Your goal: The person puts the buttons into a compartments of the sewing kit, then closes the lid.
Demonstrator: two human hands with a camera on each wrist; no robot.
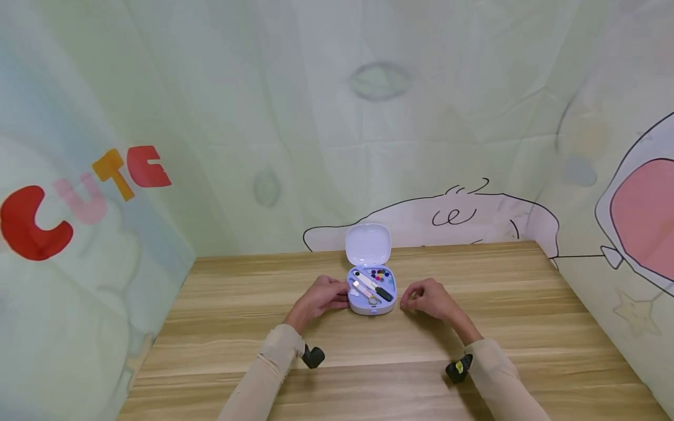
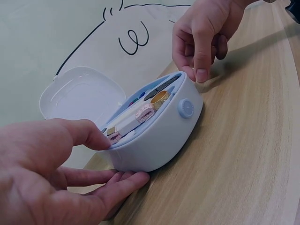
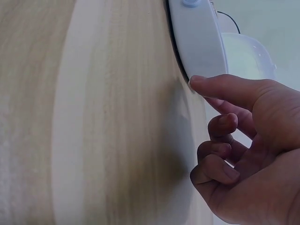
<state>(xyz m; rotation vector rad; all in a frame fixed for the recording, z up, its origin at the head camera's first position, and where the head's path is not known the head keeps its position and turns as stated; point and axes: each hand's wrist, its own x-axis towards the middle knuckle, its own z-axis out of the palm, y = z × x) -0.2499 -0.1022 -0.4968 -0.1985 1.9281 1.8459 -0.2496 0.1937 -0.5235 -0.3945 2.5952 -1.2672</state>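
A pale-blue and white sewing kit box (image 1: 371,308) stands on the table with its white lid (image 1: 368,244) raised at the back. Inside lie scissors with a black part (image 1: 383,293), a small tape measure (image 2: 145,113), a gold thimble (image 2: 160,99) and several coloured buttons (image 1: 380,274). My left hand (image 1: 323,295) holds the box's left side, thumb (image 2: 96,137) at the rim and fingers low against the wall. Close by the right side is my right hand (image 1: 429,298), fingers loosely curled and thumb (image 3: 229,89) extended near the wall. Nothing shows in it; whether it touches the box is unclear.
The wood-grain table (image 1: 237,351) reaches a printed fabric backdrop (image 1: 295,146) behind and at both sides. A black wrist camera (image 1: 313,356) is on the left sleeve, another black camera (image 1: 459,369) on the right one.
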